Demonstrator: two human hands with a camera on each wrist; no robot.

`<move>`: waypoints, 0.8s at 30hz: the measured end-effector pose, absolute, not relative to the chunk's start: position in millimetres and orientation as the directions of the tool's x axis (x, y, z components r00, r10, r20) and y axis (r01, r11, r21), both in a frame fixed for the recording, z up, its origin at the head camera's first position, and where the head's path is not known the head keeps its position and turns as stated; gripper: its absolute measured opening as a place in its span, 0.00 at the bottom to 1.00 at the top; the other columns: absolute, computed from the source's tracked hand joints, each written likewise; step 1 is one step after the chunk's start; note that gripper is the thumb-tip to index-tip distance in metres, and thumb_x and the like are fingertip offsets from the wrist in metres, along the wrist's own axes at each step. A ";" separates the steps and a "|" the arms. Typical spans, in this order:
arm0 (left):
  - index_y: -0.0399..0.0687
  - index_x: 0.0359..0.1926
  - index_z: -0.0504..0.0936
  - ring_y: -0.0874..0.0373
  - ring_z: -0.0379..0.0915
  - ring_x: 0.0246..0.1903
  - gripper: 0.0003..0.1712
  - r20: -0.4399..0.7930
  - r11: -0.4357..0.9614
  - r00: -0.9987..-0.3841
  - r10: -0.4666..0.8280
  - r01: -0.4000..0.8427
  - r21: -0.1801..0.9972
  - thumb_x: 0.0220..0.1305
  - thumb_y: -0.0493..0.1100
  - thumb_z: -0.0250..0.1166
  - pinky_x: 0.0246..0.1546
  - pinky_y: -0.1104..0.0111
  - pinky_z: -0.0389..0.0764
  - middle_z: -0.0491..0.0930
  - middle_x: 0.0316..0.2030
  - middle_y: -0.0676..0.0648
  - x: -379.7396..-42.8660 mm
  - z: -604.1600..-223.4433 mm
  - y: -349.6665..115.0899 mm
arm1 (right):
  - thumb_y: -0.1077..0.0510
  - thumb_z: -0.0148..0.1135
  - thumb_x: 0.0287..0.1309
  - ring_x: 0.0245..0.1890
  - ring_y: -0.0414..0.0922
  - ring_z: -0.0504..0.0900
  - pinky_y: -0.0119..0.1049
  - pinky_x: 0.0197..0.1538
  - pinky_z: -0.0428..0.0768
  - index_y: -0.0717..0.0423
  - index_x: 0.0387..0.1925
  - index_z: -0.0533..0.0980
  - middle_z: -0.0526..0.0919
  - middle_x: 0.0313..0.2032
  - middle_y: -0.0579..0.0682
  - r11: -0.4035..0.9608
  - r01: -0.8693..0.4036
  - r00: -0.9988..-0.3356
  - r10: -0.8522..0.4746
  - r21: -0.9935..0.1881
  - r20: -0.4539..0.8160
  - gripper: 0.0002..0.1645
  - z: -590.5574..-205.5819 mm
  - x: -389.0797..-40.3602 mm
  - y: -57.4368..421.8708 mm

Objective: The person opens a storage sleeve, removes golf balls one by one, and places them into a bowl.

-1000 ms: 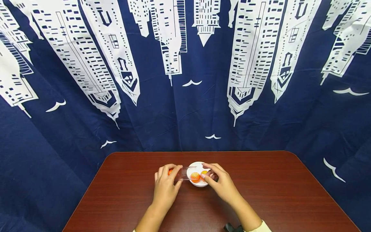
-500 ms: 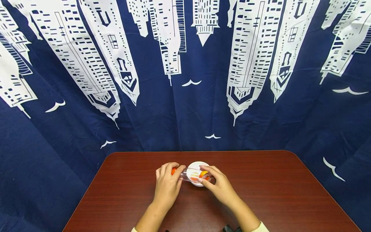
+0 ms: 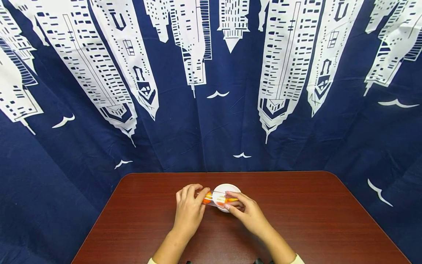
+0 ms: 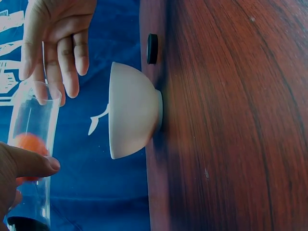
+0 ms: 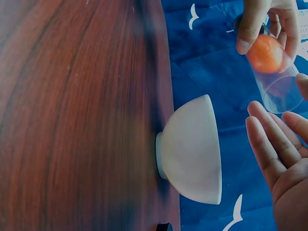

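Note:
A clear tube [image 4: 41, 115] with a dark end lies almost level above a white bowl [image 4: 132, 110]. My left hand [image 3: 189, 207] grips it near the dark end, thumb on one side and fingers on the other. Inside, close to that thumb, is an orange ball [image 5: 265, 54]. My right hand [image 3: 248, 211] is at the tube's open mouth, its thumb and forefinger at the rim and the other fingers extended. Yellow and orange [image 3: 232, 200] shows between the right fingers over the bowl in the head view; the tube and hand partly hide what it is.
The bowl stands on a brown wooden table [image 3: 296, 212]. A small black disc [image 4: 152, 48] is on the table beyond the bowl in the left wrist view. A blue cloth [image 3: 204, 139] with white buildings hangs behind the table's far edge.
The tube has shifted right, its open end coming to the right fingers. The orange ball inside has moved right from the left fingers toward the mouth. Both hands stay nearly in place.

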State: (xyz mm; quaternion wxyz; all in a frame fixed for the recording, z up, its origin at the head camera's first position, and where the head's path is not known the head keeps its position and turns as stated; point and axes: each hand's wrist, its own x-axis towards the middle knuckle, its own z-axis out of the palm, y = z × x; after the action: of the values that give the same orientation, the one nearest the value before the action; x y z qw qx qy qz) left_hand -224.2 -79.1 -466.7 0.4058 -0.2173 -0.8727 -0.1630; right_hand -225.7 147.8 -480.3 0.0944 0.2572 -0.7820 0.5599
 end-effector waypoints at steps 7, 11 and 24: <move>0.57 0.52 0.85 0.49 0.72 0.55 0.34 0.771 0.854 -0.589 0.240 0.506 0.121 0.40 0.34 0.83 0.55 0.53 0.68 0.78 0.51 0.49 -223.1 -465.5 -79.1 | 0.58 0.68 0.64 0.47 0.37 0.87 0.28 0.48 0.84 0.58 0.61 0.77 0.84 0.53 0.59 0.223 -0.500 -0.853 -0.295 -0.837 0.431 0.25 -481.6 -225.0 147.4; 0.58 0.52 0.85 0.50 0.72 0.55 0.34 0.776 0.856 -0.584 0.238 0.504 0.117 0.40 0.34 0.83 0.55 0.53 0.67 0.79 0.50 0.49 -223.6 -465.9 -79.0 | 0.61 0.68 0.63 0.45 0.37 0.87 0.27 0.48 0.84 0.60 0.60 0.77 0.84 0.51 0.60 0.213 -0.514 -0.846 -0.287 -0.831 0.450 0.24 -482.1 -225.9 147.1; 0.59 0.53 0.84 0.51 0.72 0.53 0.35 0.755 0.862 -0.623 0.204 0.480 0.164 0.41 0.37 0.84 0.56 0.52 0.67 0.78 0.49 0.50 -224.2 -469.8 -78.5 | 0.63 0.67 0.63 0.45 0.38 0.87 0.29 0.48 0.85 0.63 0.59 0.76 0.82 0.50 0.61 0.196 -0.554 -0.823 -0.277 -0.809 0.496 0.24 -479.1 -225.1 145.0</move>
State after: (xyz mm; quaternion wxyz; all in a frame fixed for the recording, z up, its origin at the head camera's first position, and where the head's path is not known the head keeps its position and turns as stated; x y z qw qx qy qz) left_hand -224.2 -78.5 -469.8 0.3883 -0.1937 -0.8832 -0.1779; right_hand -225.1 145.0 -479.1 0.1206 0.2719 -0.7638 0.5729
